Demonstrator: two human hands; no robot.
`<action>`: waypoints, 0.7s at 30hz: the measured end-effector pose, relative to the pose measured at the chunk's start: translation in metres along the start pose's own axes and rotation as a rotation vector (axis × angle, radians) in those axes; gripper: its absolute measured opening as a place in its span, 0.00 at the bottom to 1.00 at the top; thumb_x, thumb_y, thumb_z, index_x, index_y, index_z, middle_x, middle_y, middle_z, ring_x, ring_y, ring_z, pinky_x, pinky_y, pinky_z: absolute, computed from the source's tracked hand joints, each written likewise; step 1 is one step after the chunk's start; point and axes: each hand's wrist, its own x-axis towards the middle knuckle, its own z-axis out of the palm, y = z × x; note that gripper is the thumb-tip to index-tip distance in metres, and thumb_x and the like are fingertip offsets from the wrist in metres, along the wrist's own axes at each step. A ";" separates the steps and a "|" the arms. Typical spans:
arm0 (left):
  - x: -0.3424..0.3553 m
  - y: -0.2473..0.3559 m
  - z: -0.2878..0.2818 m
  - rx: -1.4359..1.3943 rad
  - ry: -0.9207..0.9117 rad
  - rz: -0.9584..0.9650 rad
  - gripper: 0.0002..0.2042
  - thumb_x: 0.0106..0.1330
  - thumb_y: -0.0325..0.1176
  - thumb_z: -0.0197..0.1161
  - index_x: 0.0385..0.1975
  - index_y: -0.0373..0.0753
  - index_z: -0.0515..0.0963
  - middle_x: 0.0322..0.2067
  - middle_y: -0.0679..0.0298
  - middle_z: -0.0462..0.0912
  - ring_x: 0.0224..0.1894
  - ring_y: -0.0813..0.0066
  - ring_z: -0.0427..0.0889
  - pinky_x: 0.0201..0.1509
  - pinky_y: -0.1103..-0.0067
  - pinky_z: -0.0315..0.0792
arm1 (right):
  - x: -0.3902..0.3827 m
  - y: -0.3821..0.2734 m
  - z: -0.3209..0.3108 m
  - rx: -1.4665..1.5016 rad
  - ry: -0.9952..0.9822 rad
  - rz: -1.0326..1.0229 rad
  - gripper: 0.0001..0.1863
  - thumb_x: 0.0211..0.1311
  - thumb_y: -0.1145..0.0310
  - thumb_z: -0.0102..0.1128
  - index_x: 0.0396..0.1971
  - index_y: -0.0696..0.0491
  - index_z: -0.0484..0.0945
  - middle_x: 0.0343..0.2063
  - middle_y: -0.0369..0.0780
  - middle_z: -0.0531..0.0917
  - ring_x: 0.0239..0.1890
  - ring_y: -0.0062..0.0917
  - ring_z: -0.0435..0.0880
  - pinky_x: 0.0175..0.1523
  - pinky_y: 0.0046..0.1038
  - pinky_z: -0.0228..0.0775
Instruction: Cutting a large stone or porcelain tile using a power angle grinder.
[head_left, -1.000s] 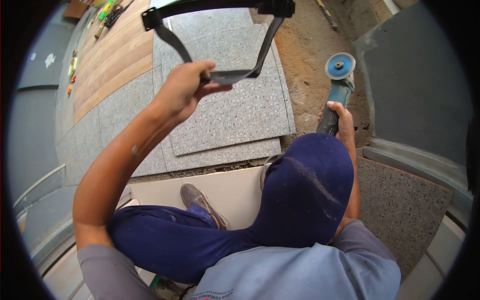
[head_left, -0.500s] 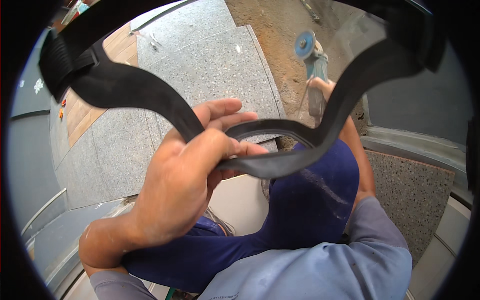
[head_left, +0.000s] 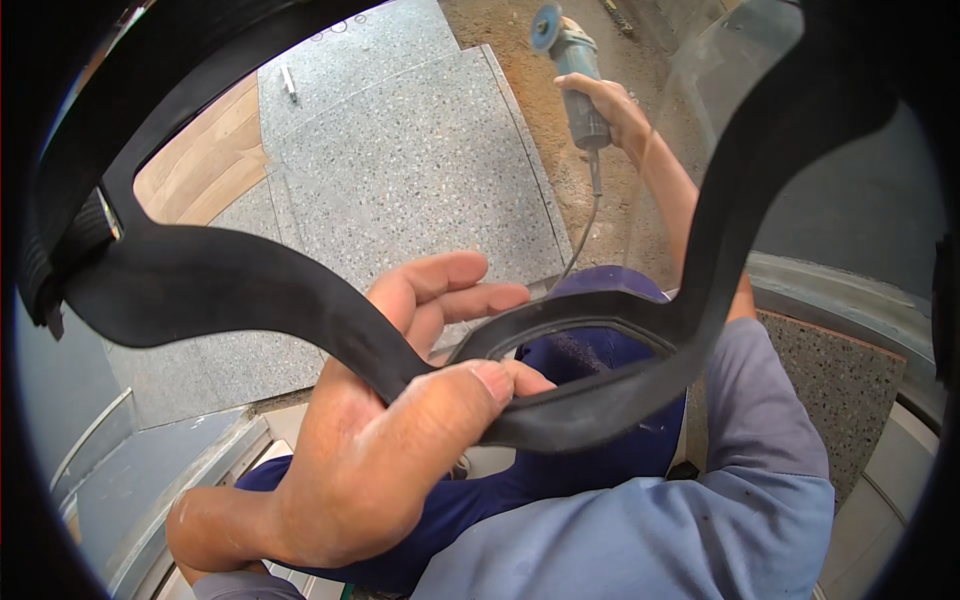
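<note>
Close to the camera, my left hand (head_left: 400, 430) grips the lower rim of clear safety goggles or a mask with a black frame (head_left: 580, 420), thumb on the frame and some fingers stretched behind it. The frame fills much of the view. My right hand (head_left: 625, 120) is wrapped round the body of a teal and dark angle grinder (head_left: 585, 95) with a blue disc (head_left: 545, 28), held out at upper right; its cord hangs down toward my knee (head_left: 610, 280).
Speckled grey tiles (head_left: 400, 170) lie ahead, with a small pale tool on them (head_left: 288, 82). Wood-look planks (head_left: 200, 170) lie at left, bare sandy ground (head_left: 560, 200) at right. A loose tile (head_left: 830, 400) rests at lower right, beside grey walls (head_left: 850, 200).
The black-framed eyewear has come up much closer to the camera with my left hand, now covering more of the view. My right hand and the grinder appear higher and farther left.
</note>
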 end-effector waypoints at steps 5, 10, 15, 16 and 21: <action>-0.001 -0.004 0.009 -0.219 -0.134 0.097 0.42 0.59 0.33 0.61 0.70 0.22 0.48 0.61 0.33 0.63 0.53 0.52 0.83 0.58 0.64 0.83 | 0.026 -0.020 0.015 -0.353 -0.045 -0.009 0.29 0.48 0.51 0.72 0.37 0.64 0.80 0.22 0.40 0.82 0.16 0.22 0.81 0.17 0.27 0.71; -0.002 -0.001 0.019 -0.238 -0.086 0.107 0.47 0.54 0.36 0.67 0.70 0.23 0.49 0.60 0.32 0.65 0.49 0.50 0.85 0.56 0.63 0.85 | 0.054 -0.027 0.027 -0.461 -0.046 -0.053 0.29 0.48 0.51 0.72 0.35 0.65 0.81 0.21 0.41 0.82 0.15 0.24 0.81 0.17 0.28 0.71; -0.008 0.009 0.032 -0.080 0.136 -0.085 0.49 0.52 0.38 0.69 0.70 0.22 0.48 0.58 0.32 0.65 0.48 0.50 0.86 0.55 0.63 0.86 | 0.072 -0.030 0.034 -0.423 -0.084 -0.069 0.30 0.46 0.50 0.74 0.35 0.65 0.82 0.22 0.43 0.83 0.15 0.24 0.81 0.17 0.28 0.70; -0.007 0.010 0.033 0.001 0.064 0.024 0.50 0.52 0.39 0.70 0.70 0.22 0.48 0.58 0.32 0.65 0.48 0.50 0.86 0.55 0.62 0.86 | 0.074 -0.031 0.034 -0.437 -0.074 -0.047 0.30 0.45 0.50 0.74 0.35 0.65 0.83 0.22 0.43 0.83 0.16 0.25 0.81 0.17 0.29 0.70; -0.005 0.012 0.032 -0.081 0.135 -0.107 0.51 0.51 0.39 0.70 0.71 0.23 0.47 0.58 0.32 0.65 0.48 0.49 0.86 0.55 0.62 0.86 | 0.083 -0.027 0.043 -0.463 -0.082 -0.062 0.30 0.44 0.50 0.75 0.35 0.64 0.84 0.25 0.44 0.84 0.20 0.27 0.83 0.22 0.31 0.72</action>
